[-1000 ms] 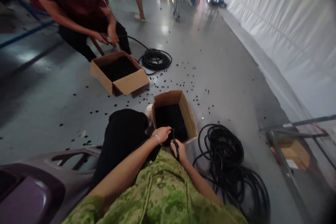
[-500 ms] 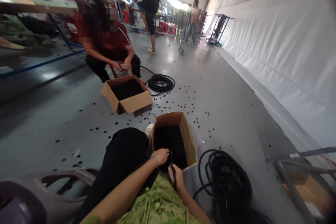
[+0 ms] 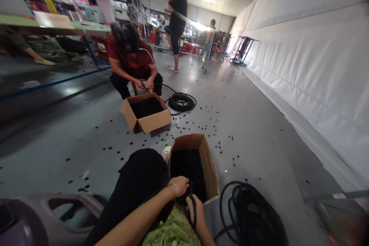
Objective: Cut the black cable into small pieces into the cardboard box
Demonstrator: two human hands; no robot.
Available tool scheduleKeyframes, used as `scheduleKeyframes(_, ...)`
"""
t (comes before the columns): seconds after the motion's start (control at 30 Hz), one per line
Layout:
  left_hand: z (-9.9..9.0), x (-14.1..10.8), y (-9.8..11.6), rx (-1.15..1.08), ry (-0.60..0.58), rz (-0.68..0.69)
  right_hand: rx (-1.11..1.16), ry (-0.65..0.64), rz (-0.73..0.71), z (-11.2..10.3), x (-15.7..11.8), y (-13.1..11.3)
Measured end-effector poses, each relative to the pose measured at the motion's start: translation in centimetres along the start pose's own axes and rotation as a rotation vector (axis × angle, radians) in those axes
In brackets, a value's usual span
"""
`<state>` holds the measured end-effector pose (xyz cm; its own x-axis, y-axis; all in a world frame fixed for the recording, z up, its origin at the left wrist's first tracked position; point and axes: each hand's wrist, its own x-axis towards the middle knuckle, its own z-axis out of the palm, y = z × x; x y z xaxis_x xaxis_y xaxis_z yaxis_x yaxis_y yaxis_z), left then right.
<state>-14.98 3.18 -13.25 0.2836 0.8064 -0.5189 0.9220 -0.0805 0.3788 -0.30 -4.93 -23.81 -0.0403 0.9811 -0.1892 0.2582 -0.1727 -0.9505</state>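
My left hand [image 3: 180, 185], a bracelet at its wrist, is closed over the near part of an open cardboard box [image 3: 212, 169]. What its fingers pinch is too small to make out. Just to the right, my right hand [image 3: 196, 208] is closed around a dark tool that looks like scissors [image 3: 193, 205], its tip close to my left fingertips. Small black pieces [image 3: 188, 161] fill much of the box. A coil of black tubing [image 3: 248, 215] lies on the floor to the right of my right hand.
Across from me a seated person [image 3: 131, 55] works over a second cardboard box [image 3: 155, 122], beside another black coil [image 3: 181, 102]. Black bits dot the floor. A purplish plastic stool [image 3: 72, 215] is at lower left, a metal frame at lower right.
The view has tilted up, so the boxes, coils and my hands appear lower in the picture. My hands remain close together over the near box.
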Motion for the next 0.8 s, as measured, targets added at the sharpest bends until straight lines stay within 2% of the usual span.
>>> scheduleKeyframes(0.1, 0.2, 0.1, -0.1, 0.017, -0.013, 0.019, 0.122, 0.029, 0.071, 0.4, 0.1, 0.2)
scheduleKeyframes(0.2, 0.5, 0.5, -0.2, 0.003, -0.009, -0.017, 0.099, 0.029, 0.084, 0.7, 0.6, 0.7)
scheduleKeyframes(0.47, 1.6, 1.9, -0.5, 0.028, -0.004, -0.066, -0.096, 0.058, -0.088, 0.5, 1.1, 1.5)
scheduleKeyframes(0.63, 2.1, 2.3, -0.9, 0.031, -0.025, -0.087, -0.147, 0.043, -0.089, 0.6, 1.2, 1.8)
scheduleKeyframes(0.8, 2.1, 2.1, -0.8, 0.006, 0.003, -0.1, -0.156, 0.04, -0.072, 0.5, 1.3, 2.3)
